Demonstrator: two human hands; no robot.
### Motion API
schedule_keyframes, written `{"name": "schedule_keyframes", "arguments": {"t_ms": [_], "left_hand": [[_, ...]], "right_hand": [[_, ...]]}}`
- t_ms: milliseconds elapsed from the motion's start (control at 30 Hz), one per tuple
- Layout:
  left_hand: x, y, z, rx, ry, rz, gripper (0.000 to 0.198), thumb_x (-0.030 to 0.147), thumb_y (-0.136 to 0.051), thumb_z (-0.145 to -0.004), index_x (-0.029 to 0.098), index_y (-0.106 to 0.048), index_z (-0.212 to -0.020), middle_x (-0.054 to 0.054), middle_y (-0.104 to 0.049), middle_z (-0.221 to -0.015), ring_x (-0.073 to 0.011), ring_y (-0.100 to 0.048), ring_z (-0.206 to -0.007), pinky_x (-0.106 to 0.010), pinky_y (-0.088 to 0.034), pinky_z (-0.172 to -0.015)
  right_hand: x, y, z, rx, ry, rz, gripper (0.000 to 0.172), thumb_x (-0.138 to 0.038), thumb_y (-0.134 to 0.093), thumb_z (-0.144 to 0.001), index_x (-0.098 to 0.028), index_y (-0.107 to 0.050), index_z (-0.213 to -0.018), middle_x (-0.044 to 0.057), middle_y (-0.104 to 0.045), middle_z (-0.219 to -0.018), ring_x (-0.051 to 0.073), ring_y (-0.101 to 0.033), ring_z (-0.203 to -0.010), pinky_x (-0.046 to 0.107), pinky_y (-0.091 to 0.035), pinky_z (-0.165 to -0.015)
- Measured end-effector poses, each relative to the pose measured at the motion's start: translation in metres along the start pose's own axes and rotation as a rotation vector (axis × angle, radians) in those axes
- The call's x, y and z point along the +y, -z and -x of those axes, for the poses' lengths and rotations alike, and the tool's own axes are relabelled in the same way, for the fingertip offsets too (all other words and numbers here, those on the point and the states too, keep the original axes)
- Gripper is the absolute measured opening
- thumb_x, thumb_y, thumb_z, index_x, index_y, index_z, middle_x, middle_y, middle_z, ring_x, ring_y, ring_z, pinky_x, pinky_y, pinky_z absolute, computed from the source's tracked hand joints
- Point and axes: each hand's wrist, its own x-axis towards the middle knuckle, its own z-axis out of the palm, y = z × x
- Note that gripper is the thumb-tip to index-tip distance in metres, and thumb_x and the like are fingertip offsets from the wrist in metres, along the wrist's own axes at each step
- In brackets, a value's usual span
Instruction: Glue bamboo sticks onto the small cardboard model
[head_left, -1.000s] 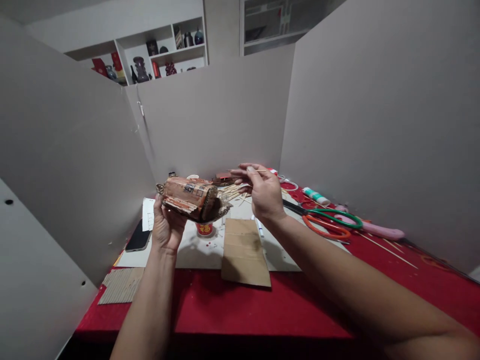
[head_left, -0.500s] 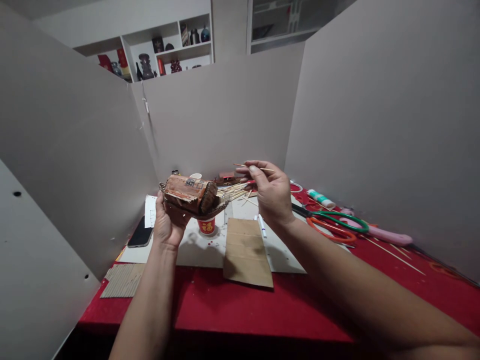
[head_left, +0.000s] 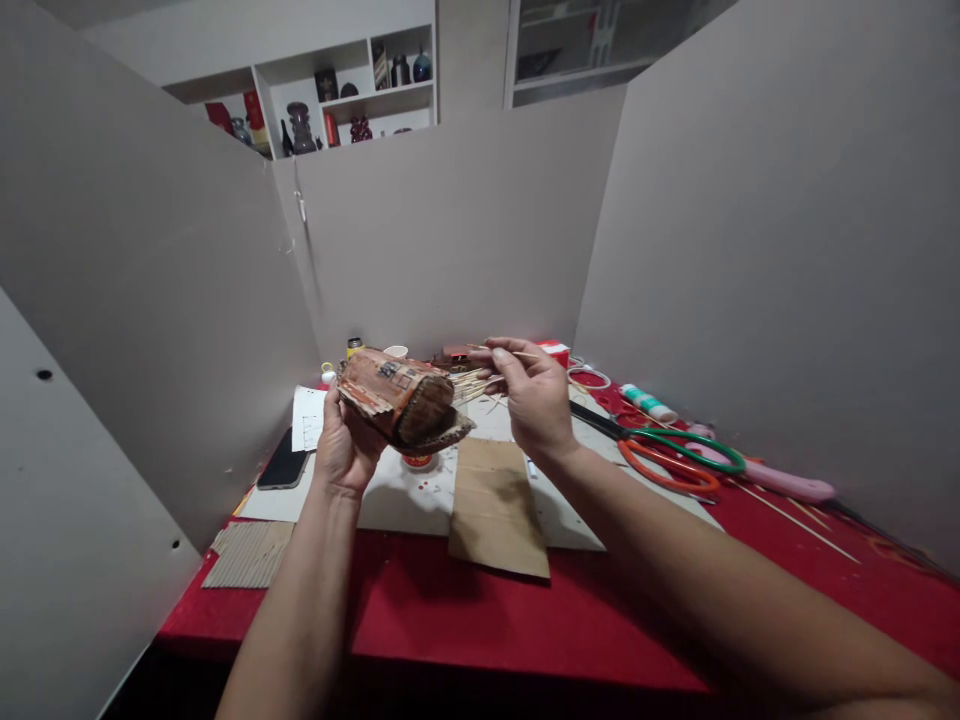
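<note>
My left hand (head_left: 346,455) is wrapped round a small model boat (head_left: 397,385) with a brown-painted, arched cardboard canopy. Dark markings show on the canopy, and its near end faces right and towards me. The boat is held tilted above the table. To its right, my right hand (head_left: 541,405) pinches a thin wooden stick (head_left: 477,347) between thumb and fingers. That stick points left, apart from the boat. Under the boat a red paper cup (head_left: 418,461) is mostly hidden. Behind the gap between my hands lies a bundle of light wooden sticks (head_left: 469,385).
A brown cardboard piece (head_left: 499,515) lies in front of me on white board. Corrugated cardboard (head_left: 249,555) and a phone (head_left: 282,466) are at left. Scissors with green and orange handles (head_left: 667,470), a pink tool (head_left: 795,484) and a white-teal tube (head_left: 648,402) lie right. Grey panels enclose the table.
The boat has turned and tilted so its canopy end faces me more, and it covers more of the cup. My right hand with the stick is slightly lower.
</note>
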Motion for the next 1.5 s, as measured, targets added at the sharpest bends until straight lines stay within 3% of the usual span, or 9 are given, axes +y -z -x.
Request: {"name": "schedule_keyframes", "arguments": {"t_ms": [167,433,633,933,1233,1333,1500], "left_hand": [[0.003,0.007,-0.009,0.067,-0.023,-0.063,0.042,0.047,-0.047,-0.096,0.016,-0.067,-0.118,-0.011,-0.074,-0.109,-0.0247,-0.070,-0.103,-0.041,-0.057,-0.091],[0.005,0.018,-0.019,0.097,0.001,-0.069,0.041,0.045,-0.056,-0.090,0.015,-0.067,-0.116,-0.013,-0.074,-0.106,-0.0249,-0.071,-0.099,-0.033,-0.061,-0.077],[0.001,0.015,-0.018,0.056,0.013,-0.055,0.039,0.041,-0.058,-0.091,0.013,-0.067,-0.117,-0.014,-0.074,-0.109,-0.0253,-0.070,-0.103,-0.034,-0.061,-0.084],[-0.004,0.013,-0.016,0.106,0.101,-0.094,0.043,0.043,-0.050,-0.094,0.012,-0.065,-0.119,-0.014,-0.075,-0.101,-0.0242,-0.072,-0.090,-0.035,-0.062,-0.075],[-0.005,0.009,-0.010,0.086,0.132,-0.113,0.048,0.043,-0.047,-0.096,0.008,-0.063,-0.124,-0.016,-0.074,-0.106,-0.0237,-0.072,-0.091,-0.034,-0.061,-0.077],[-0.004,0.010,-0.010,0.079,0.154,-0.126,0.050,0.044,-0.046,-0.096,0.009,-0.061,-0.128,-0.017,-0.073,-0.107,-0.0248,-0.072,-0.093,-0.035,-0.061,-0.077],[-0.002,0.015,-0.011,0.056,0.209,-0.100,0.061,0.058,-0.041,-0.095,0.010,-0.058,-0.129,-0.019,-0.071,-0.108,-0.0279,-0.071,-0.098,-0.037,-0.061,-0.077]], "right_hand": [[0.003,-0.008,0.021,-0.058,0.028,0.014,0.023,-0.038,-0.068,-0.083,-0.020,-0.065,-0.096,0.007,-0.077,-0.092,0.012,-0.067,-0.066,0.024,-0.053,-0.053],[-0.022,-0.013,0.039,-0.157,0.135,-0.038,0.025,-0.037,-0.074,-0.082,-0.025,-0.063,-0.100,0.005,-0.076,-0.100,0.020,-0.073,-0.090,0.035,-0.062,-0.074],[-0.029,-0.017,0.042,-0.271,0.093,-0.070,0.029,-0.027,-0.076,-0.079,-0.026,-0.061,-0.105,0.004,-0.074,-0.107,0.019,-0.070,-0.105,0.037,-0.060,-0.089],[-0.031,-0.013,0.037,-0.433,0.087,0.027,0.030,-0.026,-0.073,-0.081,-0.022,-0.061,-0.108,0.006,-0.072,-0.105,0.018,-0.069,-0.096,0.031,-0.059,-0.073],[-0.033,-0.007,0.034,-0.557,0.183,0.105,0.029,-0.020,-0.070,-0.082,-0.023,-0.063,-0.110,0.006,-0.071,-0.107,0.017,-0.069,-0.094,0.029,-0.057,-0.072],[-0.034,-0.006,0.033,-0.576,0.167,0.088,0.028,-0.021,-0.071,-0.081,-0.023,-0.064,-0.108,0.006,-0.070,-0.108,0.016,-0.069,-0.091,0.030,-0.057,-0.073],[-0.038,-0.004,0.026,-0.543,0.066,-0.040,0.032,-0.024,-0.078,-0.076,-0.024,-0.065,-0.105,0.002,-0.070,-0.093,0.015,-0.068,-0.085,0.026,-0.057,-0.067]]}}
